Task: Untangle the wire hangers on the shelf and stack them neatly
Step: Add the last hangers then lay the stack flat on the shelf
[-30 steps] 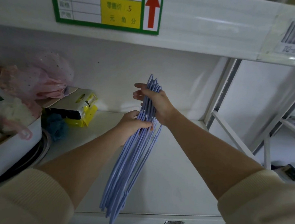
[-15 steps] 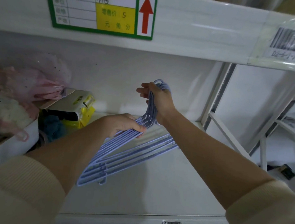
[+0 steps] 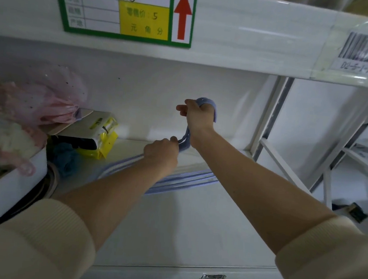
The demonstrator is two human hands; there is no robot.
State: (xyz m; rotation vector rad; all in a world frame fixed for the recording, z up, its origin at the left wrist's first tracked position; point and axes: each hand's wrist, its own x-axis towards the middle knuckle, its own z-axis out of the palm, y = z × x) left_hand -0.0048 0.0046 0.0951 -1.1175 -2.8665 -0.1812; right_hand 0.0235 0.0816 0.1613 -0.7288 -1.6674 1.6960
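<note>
We clamp our right hand (image 3: 199,118) around the blue hangers' (image 3: 184,180) hooks while our left hand (image 3: 161,154) pinches their necks above the shelf (image 3: 193,224).

A yellow plastic packet (image 3: 102,142) lies beside a pink plastic bag (image 3: 37,104); a green-bordered price label (image 3: 123,9) hangs above it.

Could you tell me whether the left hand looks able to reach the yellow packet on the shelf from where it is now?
Probably yes, but not freely: the left hand is gripping the blue hangers. The yellow packet lies just to its left on the shelf, with nothing between them.
</note>
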